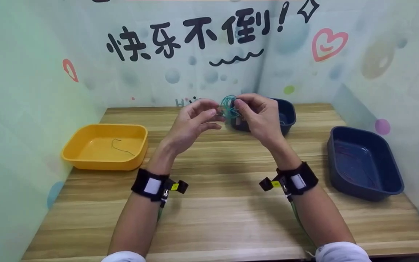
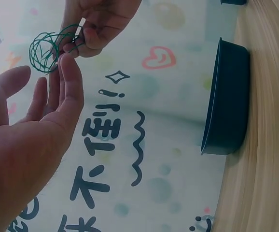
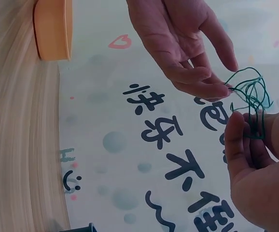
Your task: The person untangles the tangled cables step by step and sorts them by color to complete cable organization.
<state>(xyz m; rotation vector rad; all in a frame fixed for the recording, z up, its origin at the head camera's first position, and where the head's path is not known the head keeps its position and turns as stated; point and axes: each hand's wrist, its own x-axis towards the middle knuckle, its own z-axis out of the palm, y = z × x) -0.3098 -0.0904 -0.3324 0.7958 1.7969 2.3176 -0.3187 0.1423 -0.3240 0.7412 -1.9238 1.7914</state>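
A loose tangle of thin green wire [image 1: 228, 106] is held up in the air between the two hands. My right hand [image 1: 262, 116] pinches its strands between thumb and fingers, which the right wrist view shows close up around the lower part of the tangle [image 3: 251, 96]. On the other side, my left hand [image 1: 196, 122] has its thumb apart from its loosely bent fingers. In the right wrist view the left fingertips [image 3: 222, 91] are right at the edge of the loops. The left wrist view shows the rounded coil [image 2: 45, 52] just beyond the left fingertips.
A yellow bin [image 1: 104, 165] on the left holds one thin dark strand [image 1: 122, 148]. Behind the right hand stands a dark blue bin [image 1: 288, 112]. Another blue bin [image 1: 366, 189] with thin reddish strands sits at the right. A printed backdrop [image 1: 140, 83] borders the wooden table [image 1: 213, 218].
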